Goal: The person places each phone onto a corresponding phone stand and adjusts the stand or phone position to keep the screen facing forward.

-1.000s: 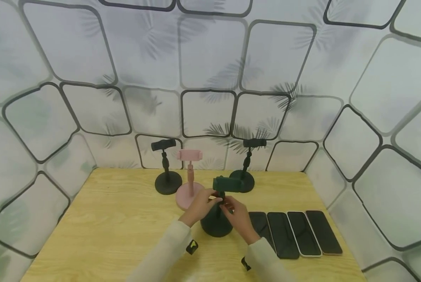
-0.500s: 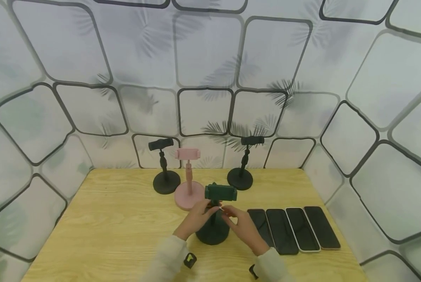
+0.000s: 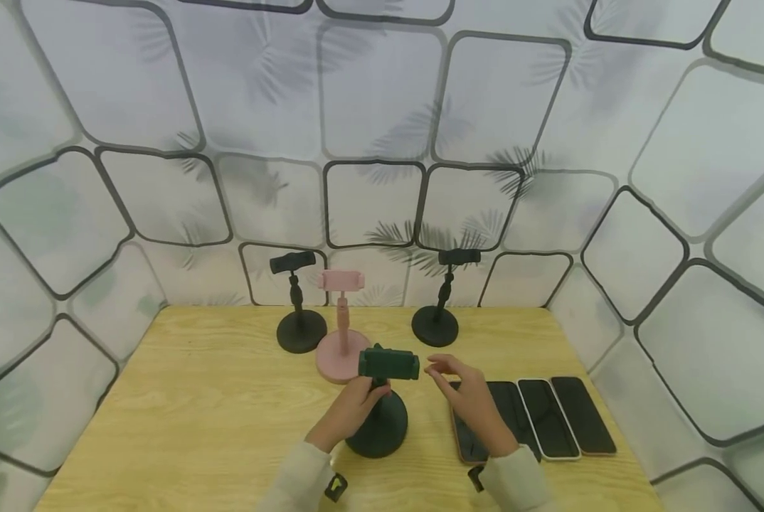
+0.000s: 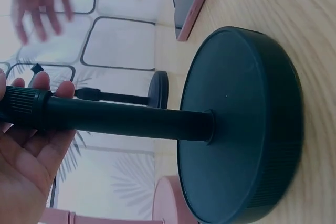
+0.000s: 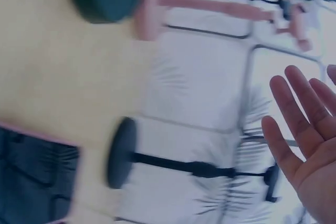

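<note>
A dark green phone stand (image 3: 389,364) has a round base and a wide clamp on top. My left hand (image 3: 351,410) holds it by the upper pole, just under the clamp. In the left wrist view, the fingers of the left hand (image 4: 32,163) curl round the ribbed collar of the pole, above the thick round base (image 4: 231,124). To the right of the clamp, my right hand (image 3: 474,398) is in the air, apart from the stand. The right wrist view shows the right hand (image 5: 315,150) with loosely spread fingers and nothing in them.
Behind are a pink phone stand (image 3: 343,355) and two black ones, one at the left (image 3: 301,331) and one at the right (image 3: 435,326). Several phones (image 3: 550,427) lie in a row on the wooden table (image 3: 215,412) at the right. A patterned backdrop (image 3: 375,206) surrounds the table.
My right hand has left the pole and moved right, over the phones. The left hand keeps its grip, and the green stand has shifted a little left and nearer in the head view.
</note>
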Motion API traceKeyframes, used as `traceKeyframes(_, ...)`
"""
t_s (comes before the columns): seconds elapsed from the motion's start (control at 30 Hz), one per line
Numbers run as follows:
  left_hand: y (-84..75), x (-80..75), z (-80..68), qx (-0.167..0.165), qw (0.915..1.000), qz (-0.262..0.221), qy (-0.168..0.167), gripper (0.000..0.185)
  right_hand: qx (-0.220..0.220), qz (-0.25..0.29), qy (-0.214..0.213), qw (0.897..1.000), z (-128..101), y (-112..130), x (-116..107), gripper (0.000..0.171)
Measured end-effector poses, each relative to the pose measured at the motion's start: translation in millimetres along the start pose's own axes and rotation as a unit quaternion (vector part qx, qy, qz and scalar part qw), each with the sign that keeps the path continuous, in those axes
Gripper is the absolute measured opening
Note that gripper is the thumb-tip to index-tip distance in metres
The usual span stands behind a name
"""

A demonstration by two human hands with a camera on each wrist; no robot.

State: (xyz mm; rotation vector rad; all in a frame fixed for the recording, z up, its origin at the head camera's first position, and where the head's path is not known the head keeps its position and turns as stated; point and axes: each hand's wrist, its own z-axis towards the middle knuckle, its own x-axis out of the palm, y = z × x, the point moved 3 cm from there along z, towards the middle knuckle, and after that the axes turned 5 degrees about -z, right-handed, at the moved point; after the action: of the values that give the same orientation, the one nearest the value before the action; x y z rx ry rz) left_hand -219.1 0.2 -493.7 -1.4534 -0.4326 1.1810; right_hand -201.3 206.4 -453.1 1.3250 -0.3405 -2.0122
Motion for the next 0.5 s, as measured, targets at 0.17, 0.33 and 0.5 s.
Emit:
traceKeyframes(0.17,1.2,-4.0,-9.9,0.004,0.9999,-0.004,-0.01,0.032,-0.091,0.034,-0.014,0.995,13.4,32.4,-21.1,0.031)
traceKeyframes(0.33,4.3,0.7,-10.7,0.026,0.998,-0.049,-0.031,0.027,-0.198,0.075,0.019,0.977,26.6,67.9,-27.5,0.05)
traceKeyframes(0.5,7.2,14.7,-4.3,0.055,0.987,-0.125,-0.085,0.017,-0.269,0.033,0.069,0.96,37.2,89.9,-12.6,0.073)
